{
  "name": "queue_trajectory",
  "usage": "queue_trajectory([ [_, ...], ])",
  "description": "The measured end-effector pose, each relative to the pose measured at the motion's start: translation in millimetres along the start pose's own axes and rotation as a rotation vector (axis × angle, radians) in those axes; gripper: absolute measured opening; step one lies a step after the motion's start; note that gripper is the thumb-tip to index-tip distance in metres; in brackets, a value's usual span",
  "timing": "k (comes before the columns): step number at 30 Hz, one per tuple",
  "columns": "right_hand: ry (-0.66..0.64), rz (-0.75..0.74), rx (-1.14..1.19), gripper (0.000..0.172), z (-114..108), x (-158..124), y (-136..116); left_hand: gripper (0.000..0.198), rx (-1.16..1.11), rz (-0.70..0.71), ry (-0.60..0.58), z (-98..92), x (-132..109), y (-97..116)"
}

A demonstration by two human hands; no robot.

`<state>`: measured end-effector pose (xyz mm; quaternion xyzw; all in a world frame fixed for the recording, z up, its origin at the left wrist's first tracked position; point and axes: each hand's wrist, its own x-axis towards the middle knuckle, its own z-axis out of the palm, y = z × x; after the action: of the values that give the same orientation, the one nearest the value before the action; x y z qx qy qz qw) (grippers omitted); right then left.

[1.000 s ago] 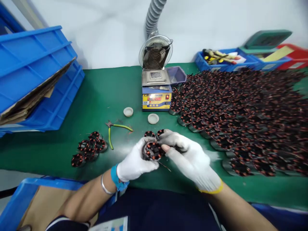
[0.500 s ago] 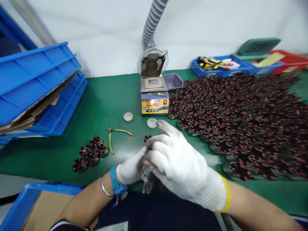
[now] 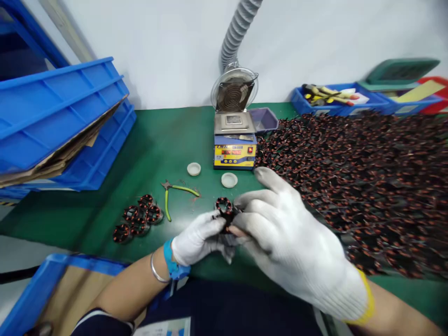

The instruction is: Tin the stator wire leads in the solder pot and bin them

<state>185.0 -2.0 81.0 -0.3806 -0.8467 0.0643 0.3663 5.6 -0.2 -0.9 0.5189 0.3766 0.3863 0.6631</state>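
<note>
Against a second ago: wound stator (image 3: pixel 227 219), then plain in view, now mostly hidden. Right hand (image 3: pixel 290 242) lies over it, fingers bent and touching; grip cannot be told. Left hand (image 3: pixel 199 238) pinches it from 9 o'clock, just above the bench (image 3: pixel 157 140) near the front edge.

Lone stator (image 3: pixel 223 204) at 12 o'clock, just beyond. Small cluster (image 3: pixel 138 219) at 9, green-handled cutters (image 3: pixel 175 192) at 10, two white caps (image 3: pixel 229 179), solder pot (image 3: pixel 234 150) with fan (image 3: pixel 234 91) at 12. Big stator heap (image 3: pixel 350 172) from 1 to 3. Blue crates (image 3: pixel 63 116) far left.

Green mat, white wall.
</note>
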Motion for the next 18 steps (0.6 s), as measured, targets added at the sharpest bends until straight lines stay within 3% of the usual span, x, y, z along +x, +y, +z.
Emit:
queue_trajectory([
  [2,0.118,0.016,0.061,0.012,-1.2,-11.8,7.1,0.059,-0.055,0.061,0.148,-0.4,-0.8,1.8],
  [4,0.376,0.210,0.252,0.015,-1.7,-25.7,14.9,0.067,-0.035,0.108,0.291,-3.4,0.4,4.8],
  [6,0.501,0.338,0.388,0.016,1.6,-38.7,22.9,0.068,-0.027,0.069,0.269,-6.0,1.7,8.0],
  [8,0.324,0.319,0.355,0.013,10.7,-48.7,29.7,0.066,-0.052,0.020,0.157,-5.7,1.9,11.1],
  [10,0.045,0.245,0.226,0.048,24.5,-55.4,33.3,0.059,-0.050,0.022,0.040,-2.5,1.7,13.8],
  [11,-0.027,0.216,0.161,0.059,32.0,-57.7,33.7,0.056,-0.037,0.030,-0.011,-0.5,1.6,14.7],
  [15,-0.001,0.062,0.002,0.057,53.8,-61.1,30.5,0.061,0.022,0.000,-0.061,4.2,2.8,10.8],
  [18,0.043,0.003,-0.048,0.057,56.6,-60.5,29.0,0.072,0.048,0.050,-0.078,4.1,2.0,-0.9],
])
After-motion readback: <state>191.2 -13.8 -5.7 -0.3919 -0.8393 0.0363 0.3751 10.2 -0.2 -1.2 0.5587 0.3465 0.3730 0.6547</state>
